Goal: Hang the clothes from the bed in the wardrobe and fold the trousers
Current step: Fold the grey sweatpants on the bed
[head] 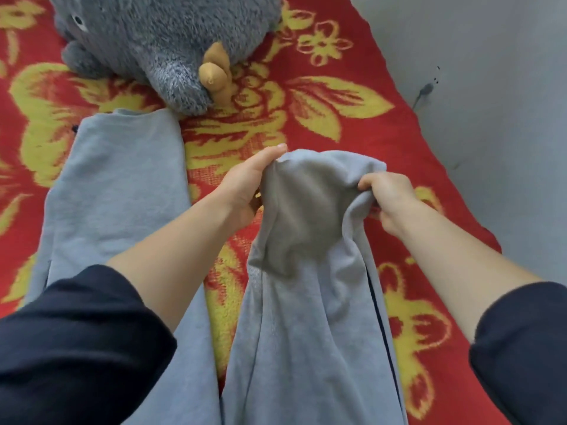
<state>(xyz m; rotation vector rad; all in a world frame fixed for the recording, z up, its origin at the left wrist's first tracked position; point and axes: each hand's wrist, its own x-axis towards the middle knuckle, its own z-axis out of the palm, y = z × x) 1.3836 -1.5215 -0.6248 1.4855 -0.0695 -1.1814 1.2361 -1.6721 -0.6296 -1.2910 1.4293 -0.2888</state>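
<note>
Left of our left hand [245,185], one leg of the grey trousers [116,185] lies flat on the bed [322,118]. The other leg's end is raised between our hands. The left hand pinches its left edge, and our right hand [389,200] grips the right edge, fingers curled.

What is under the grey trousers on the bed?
A red blanket with yellow flowers, visible between the legs of the grey trousers. Anything beneath the cloth is hidden. The left hand and right hand grip one leg.
</note>
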